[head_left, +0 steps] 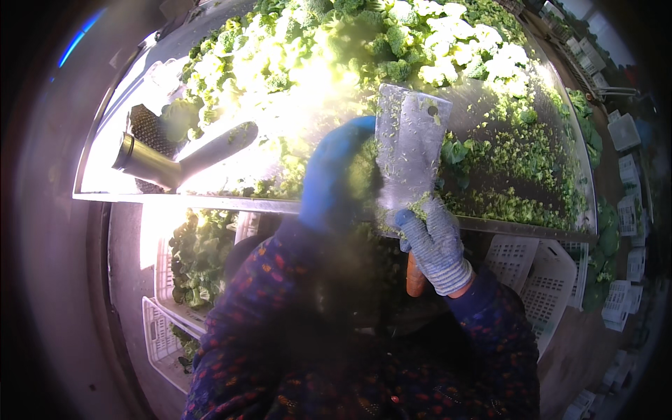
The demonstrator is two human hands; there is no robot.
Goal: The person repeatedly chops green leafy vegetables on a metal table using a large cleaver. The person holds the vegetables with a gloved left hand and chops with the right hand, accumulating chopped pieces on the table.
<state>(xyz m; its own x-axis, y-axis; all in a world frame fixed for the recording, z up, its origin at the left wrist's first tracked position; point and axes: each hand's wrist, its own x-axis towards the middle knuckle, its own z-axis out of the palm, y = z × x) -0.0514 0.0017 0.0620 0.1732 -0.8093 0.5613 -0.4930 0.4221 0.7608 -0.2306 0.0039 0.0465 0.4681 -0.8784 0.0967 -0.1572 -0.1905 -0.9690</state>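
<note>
My right hand [434,241], in a grey-and-white knit glove, is closed on a cleaver near the front edge of the table. The cleaver's broad blade [409,143] points away from me, with green bits stuck to it, and its wooden handle [415,276] sticks out below my hand. My left hand [332,175], in a blue glove, curls round a broccoli head [362,168] just left of the blade. Blur and glare hide the finer detail there, including whether blade and broccoli touch.
A heap of broccoli florets [399,35] covers the far side of the metal table [483,115]. Green crumbs lie at right. A bent metal tube [175,164] rests at left. White crates [546,287] stand below at right, and another crate [164,336] at left, near broccoli [199,259].
</note>
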